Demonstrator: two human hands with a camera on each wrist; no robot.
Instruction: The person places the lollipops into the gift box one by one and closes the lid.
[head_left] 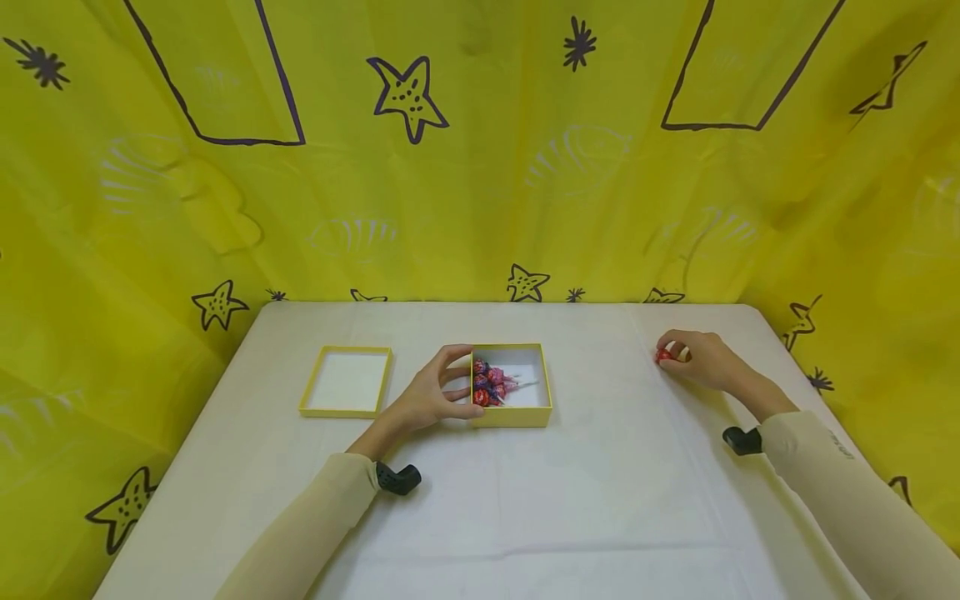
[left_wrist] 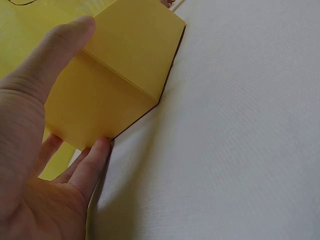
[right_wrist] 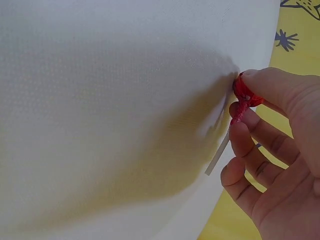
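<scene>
A yellow box with a white inside stands uncovered at the middle of the table. Inside it, several lollipops in red, pink and purple wrappers lie bunched at the left, their white sticks toward the right. My left hand grips the box's left end, thumb at the near corner and fingers spread along the side and far corner. Off to the right, my right hand pinches a red-wrapped lollipop by its head. Its white stick slants down past the curled fingers in the right wrist view.
The shallow yellow lid lies with its white inside up, left of the box. A white cloth covers the table. Yellow curtains with star and fish drawings hang behind and at both sides.
</scene>
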